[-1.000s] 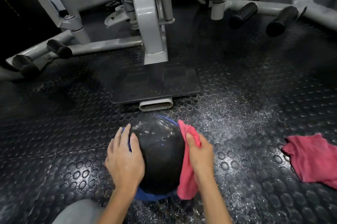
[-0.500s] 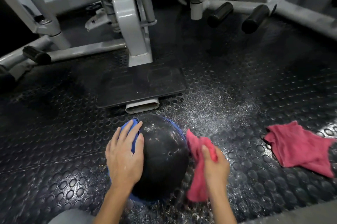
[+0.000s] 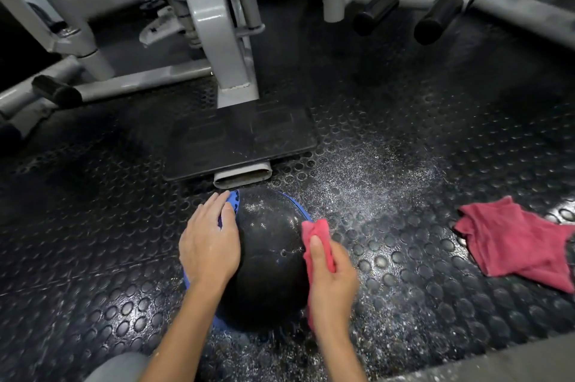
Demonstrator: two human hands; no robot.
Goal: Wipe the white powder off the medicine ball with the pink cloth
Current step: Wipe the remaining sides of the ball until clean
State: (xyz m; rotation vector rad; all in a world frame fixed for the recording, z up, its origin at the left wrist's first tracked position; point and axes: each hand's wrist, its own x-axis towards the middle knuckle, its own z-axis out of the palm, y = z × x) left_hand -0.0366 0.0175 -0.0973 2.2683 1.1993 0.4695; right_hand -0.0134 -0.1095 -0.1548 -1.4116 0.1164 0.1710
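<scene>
The black and blue medicine ball [image 3: 267, 254] sits on the studded rubber floor, with faint white powder on its top. My left hand [image 3: 210, 244] lies flat on the ball's left side, fingers straight. My right hand [image 3: 331, 279] grips the pink cloth [image 3: 314, 233] and holds it against the ball's right side. Part of the cloth hangs below my hand, next to the ball.
White powder [image 3: 367, 182] is scattered over the floor to the right of the ball. A second pink cloth [image 3: 510, 238] lies crumpled at the right. A grey gym machine [image 3: 217, 39] with a black footplate [image 3: 236, 138] stands just behind the ball.
My right hand came off the ball with the cloth, then pressed it back against the right side. My left hand slid a little further up the ball's left side.
</scene>
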